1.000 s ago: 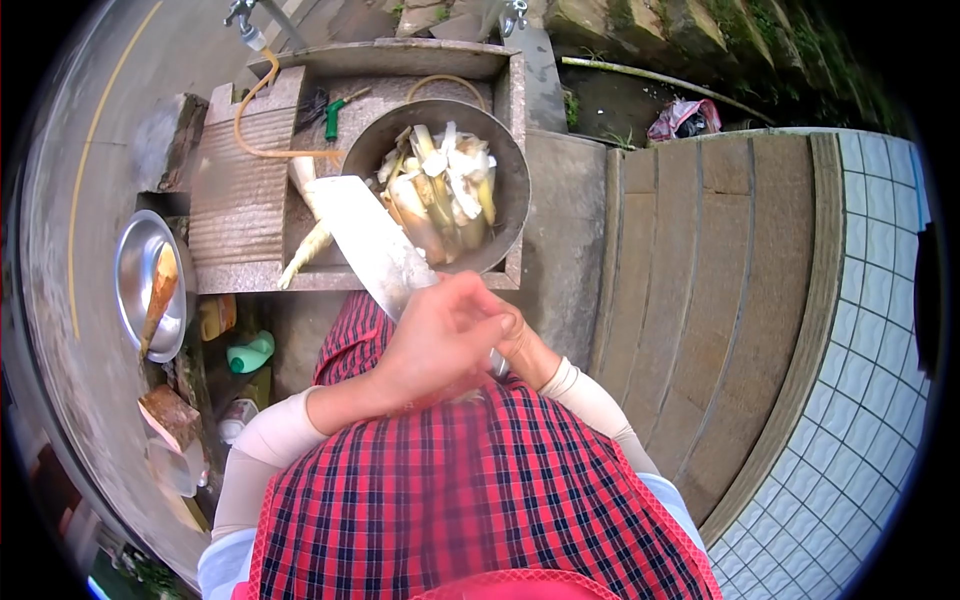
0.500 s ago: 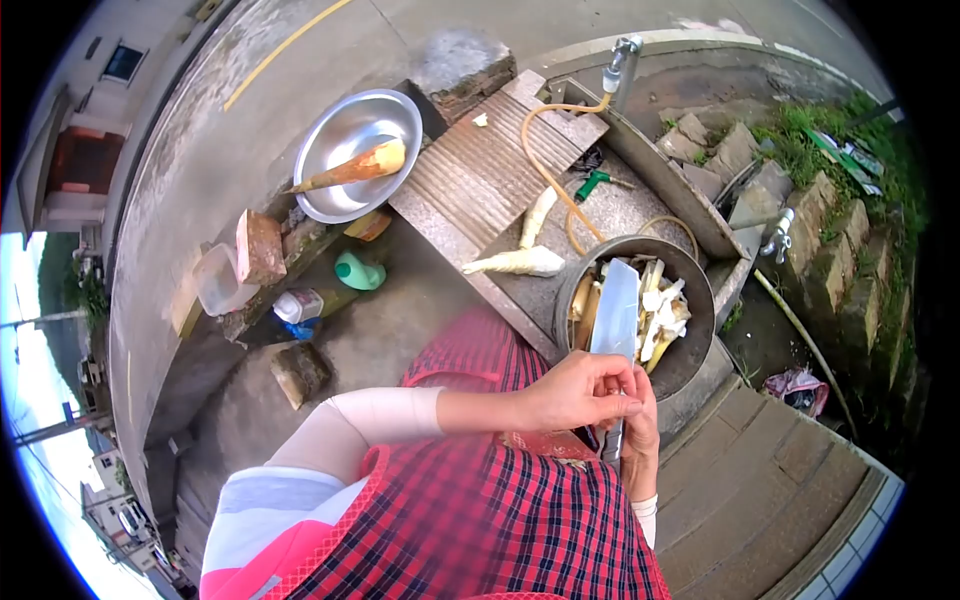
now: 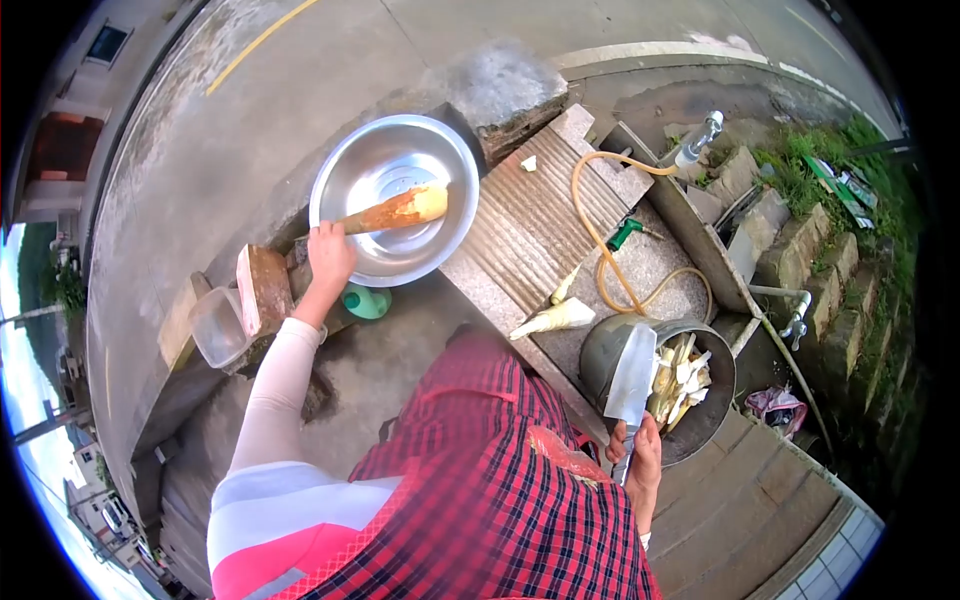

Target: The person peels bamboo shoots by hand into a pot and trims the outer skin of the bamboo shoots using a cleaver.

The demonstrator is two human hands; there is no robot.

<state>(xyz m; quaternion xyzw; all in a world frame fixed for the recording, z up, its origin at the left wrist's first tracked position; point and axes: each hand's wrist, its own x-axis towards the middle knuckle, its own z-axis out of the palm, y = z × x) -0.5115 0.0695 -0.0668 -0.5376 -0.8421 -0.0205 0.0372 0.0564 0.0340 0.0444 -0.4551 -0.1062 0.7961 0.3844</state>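
My left hand (image 3: pixel 331 262) reaches over the near rim of a steel basin (image 3: pixel 385 262), its fingers closed on the narrow end of a brown bamboo shoot (image 3: pixel 400 209). The shoot's thick, pale cut end lies inside the basin. In my right hand (image 3: pixel 643 455) is a kitchen knife (image 3: pixel 632 375), gripped by the handle with its broad blade pointing away from me. The blade stands over the left side of a metal bucket (image 3: pixel 722 420), which holds pale peelings (image 3: pixel 683 378). Two peeled shoots (image 3: pixel 556 319) lie on the stone slab left of the bucket.
A ribbed stone washboard (image 3: pixel 525 225) lies between basin and bucket. A yellow hose (image 3: pixel 580 200) runs from a tap (image 3: pixel 700 140) past a green spray nozzle (image 3: pixel 625 235). A brick (image 3: pixel 263 290), a clear plastic tub (image 3: pixel 222 328) and a green bottle (image 3: pixel 366 302) are at the left.
My left hand has left the knife and moved up and left to the bamboo shoot in the basin. My right hand keeps the knife near the bucket. The view has shifted.
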